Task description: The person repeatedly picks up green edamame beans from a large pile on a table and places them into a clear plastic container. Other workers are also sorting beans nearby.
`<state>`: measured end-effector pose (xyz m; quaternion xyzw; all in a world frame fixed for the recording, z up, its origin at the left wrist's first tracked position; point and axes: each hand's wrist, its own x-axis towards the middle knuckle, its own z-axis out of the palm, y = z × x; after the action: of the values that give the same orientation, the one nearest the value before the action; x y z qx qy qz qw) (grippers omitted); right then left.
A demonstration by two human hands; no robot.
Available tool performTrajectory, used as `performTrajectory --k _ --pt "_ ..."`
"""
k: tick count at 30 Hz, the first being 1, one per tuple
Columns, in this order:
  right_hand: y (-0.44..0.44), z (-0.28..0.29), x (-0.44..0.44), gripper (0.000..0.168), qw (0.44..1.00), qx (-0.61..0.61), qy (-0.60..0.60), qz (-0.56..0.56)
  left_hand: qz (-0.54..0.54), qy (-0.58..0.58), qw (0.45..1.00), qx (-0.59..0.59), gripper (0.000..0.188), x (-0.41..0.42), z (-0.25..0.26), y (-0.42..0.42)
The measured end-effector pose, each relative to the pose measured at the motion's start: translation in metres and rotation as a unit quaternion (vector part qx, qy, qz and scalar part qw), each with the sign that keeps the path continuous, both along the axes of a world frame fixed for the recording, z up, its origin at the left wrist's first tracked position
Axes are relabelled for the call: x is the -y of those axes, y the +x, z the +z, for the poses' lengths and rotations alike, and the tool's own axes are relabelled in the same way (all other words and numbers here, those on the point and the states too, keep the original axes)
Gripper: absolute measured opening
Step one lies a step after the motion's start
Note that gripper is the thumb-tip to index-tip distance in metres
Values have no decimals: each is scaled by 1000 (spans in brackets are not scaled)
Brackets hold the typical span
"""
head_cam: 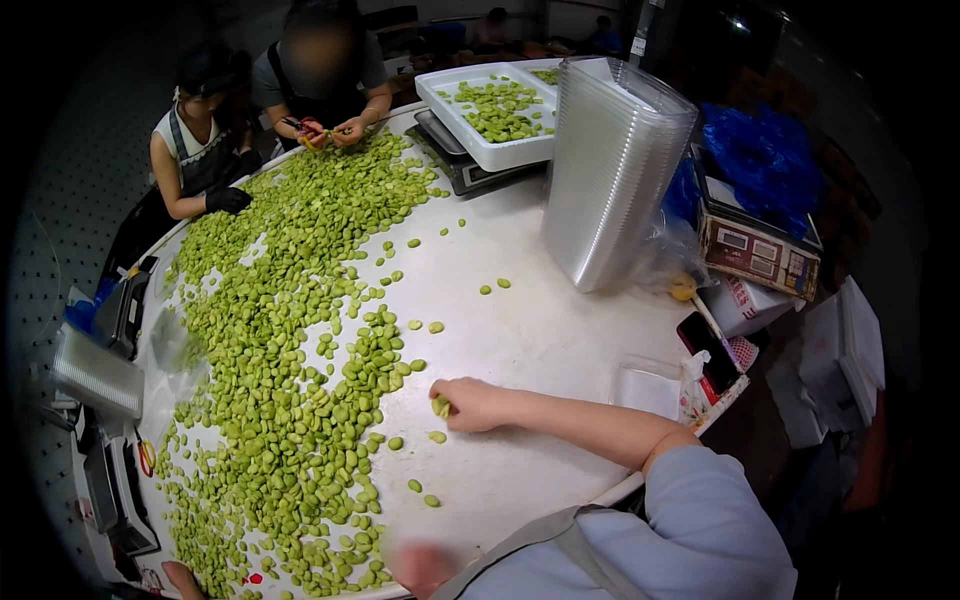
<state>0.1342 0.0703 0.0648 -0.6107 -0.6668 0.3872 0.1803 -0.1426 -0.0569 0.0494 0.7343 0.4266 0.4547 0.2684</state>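
Observation:
My right hand (469, 405) reaches in from the right over the white tabletop (525, 345), its curled fingers around a few green broad beans (441, 407). One loose bean (436, 436) lies just below it. To its left spreads a large heap of shelled broad beans (285, 405). A blurred, skin-toned shape (424, 566) by the apron at the bottom edge may be my left hand; its fingers and any hold cannot be made out.
Clear plastic trays (619, 172) stand stacked beyond my arm. A white foam tray (487, 154) of beans rests on a scale (469, 176). Two co-workers handle beans at the far side; a gloved hand (228, 199) touches the heap. Another hand (180, 577) shows bottom left. A phone (709, 352) lies right.

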Motion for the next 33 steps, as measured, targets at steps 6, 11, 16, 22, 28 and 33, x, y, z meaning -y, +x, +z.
performTrajectory --k 6,11,16,22,28,33 --pt "25 14 -46 40 987 -14 117 -112 8 0 1000 10 15 0 0 -5" --pt "122 -20 -63 28 883 219 200 -363 -10 6 1000 19 15 -3 0 -5" --pt "143 -14 -59 25 924 -144 -57 -349 1 0 1000 17 15 -2 7 -2" --pt "83 9 -29 28 787 -549 -59 -274 22 -32 999 21 14 -1 4 -1" --pt "70 14 -18 27 752 -603 -64 -259 1 -21 1000 14 14 -5 -2 -6" --pt "66 7 -10 21 740 -604 -118 -272 23 -33 999 21 14 -3 1 -5"
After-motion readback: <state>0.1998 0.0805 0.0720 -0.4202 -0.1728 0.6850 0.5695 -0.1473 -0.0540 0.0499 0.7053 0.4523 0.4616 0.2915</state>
